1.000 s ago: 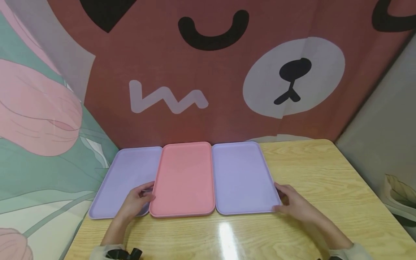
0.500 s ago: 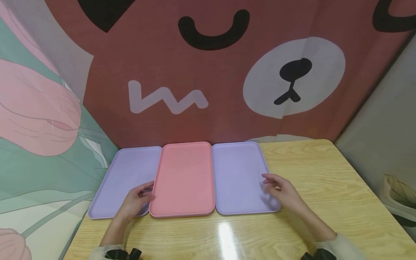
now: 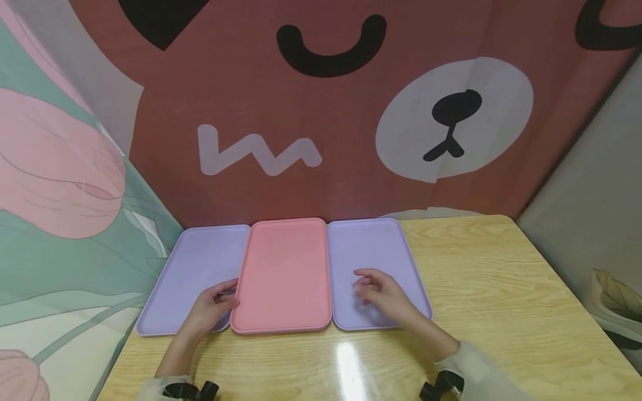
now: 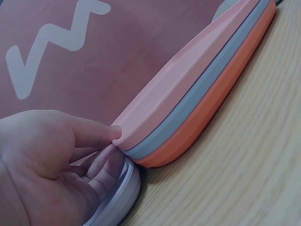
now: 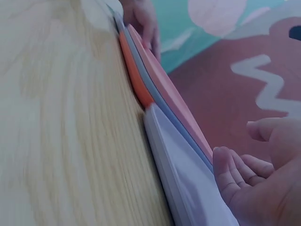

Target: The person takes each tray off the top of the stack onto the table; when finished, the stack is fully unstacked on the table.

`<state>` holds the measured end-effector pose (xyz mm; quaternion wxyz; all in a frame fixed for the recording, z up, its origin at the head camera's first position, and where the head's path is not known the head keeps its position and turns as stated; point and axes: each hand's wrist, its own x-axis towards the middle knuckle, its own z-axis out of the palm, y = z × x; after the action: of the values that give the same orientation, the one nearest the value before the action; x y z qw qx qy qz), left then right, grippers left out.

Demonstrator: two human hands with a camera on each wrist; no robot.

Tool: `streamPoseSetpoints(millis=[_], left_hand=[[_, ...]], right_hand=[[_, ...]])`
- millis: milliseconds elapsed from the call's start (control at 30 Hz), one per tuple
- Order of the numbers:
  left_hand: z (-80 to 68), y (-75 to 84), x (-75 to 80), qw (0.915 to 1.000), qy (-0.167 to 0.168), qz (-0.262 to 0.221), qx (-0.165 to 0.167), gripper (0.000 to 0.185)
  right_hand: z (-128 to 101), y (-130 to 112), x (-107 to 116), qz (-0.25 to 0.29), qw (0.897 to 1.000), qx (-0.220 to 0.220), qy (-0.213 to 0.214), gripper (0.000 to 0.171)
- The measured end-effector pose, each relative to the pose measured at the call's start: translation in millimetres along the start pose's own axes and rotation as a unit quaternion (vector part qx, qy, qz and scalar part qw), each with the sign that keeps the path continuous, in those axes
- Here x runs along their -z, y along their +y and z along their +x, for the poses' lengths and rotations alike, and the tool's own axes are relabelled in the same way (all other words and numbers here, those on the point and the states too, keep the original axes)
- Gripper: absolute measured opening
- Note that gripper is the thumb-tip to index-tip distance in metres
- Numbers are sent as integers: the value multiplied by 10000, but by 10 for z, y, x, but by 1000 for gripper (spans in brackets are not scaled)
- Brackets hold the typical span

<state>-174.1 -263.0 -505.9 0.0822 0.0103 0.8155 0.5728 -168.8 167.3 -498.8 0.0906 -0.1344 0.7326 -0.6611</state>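
A pink tray (image 3: 283,275) tops a stack, over a blue-grey tray (image 4: 176,120) and an orange tray (image 4: 188,141). My left hand (image 3: 213,306) holds its left edge; thumb and fingers pinch the pink rim near the front corner in the left wrist view. To the left lies a purple tray (image 3: 195,267), partly covered by this hand. My right hand (image 3: 383,292) hovers above another purple tray (image 3: 371,245) to the right of the stack. Its fingers are loosely bent, with nothing between them and the thumb.
The trays stand side by side on a wooden table (image 3: 481,289), close to a brown bear-print cloth (image 3: 251,195) behind. A flowered cloth (image 3: 65,267) hangs at the left. A beige object (image 3: 617,295) stands beyond the table's right edge.
My right hand has let go of the right purple tray's outer edge and moved left, over that tray. The left hand and the trays have stayed put.
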Motion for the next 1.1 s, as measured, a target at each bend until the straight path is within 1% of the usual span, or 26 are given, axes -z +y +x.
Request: streamPoseSetpoints(millis=[133, 233, 333, 433, 533, 633, 733, 833, 1100], left_hand=[[4, -6, 3, 9997, -65, -215, -66, 56], [5, -7, 0, 9996, -82, -272, -78, 56], [12, -15, -5, 9996, -97, -250, -103, 56], [21, -22, -9, 9997, -46, -202, -104, 55], [29, -28, -7, 9998, -24, -162, -78, 55], [26, -31, -5, 9999, -21, -110, -84, 55], [14, -28, -2, 10000, 0, -77, -62, 54], [-3, -18, -1, 9999, 22, -106, -22, 54], [-5, -12, 3, 10000, 26, -86, -16, 54]], right_hand=[[95, 12, -245, 311, 9994, -117, -84, 48], [146, 26, -415, 502, 9984, -269, -62, 50], [177, 20, -558, 579, 9976, -365, 73, 52], [193, -4, -658, 526, 9973, -426, 279, 55], [201, -35, -711, 393, 9966, -522, 493, 58], [208, -50, -734, 312, 9955, -656, 605, 62], [208, -10, -752, 254, 9955, -722, 562, 66], [211, 33, -769, 68, 9957, -775, 493, 71], [220, 56, -791, -562, 9947, -631, 587, 75]])
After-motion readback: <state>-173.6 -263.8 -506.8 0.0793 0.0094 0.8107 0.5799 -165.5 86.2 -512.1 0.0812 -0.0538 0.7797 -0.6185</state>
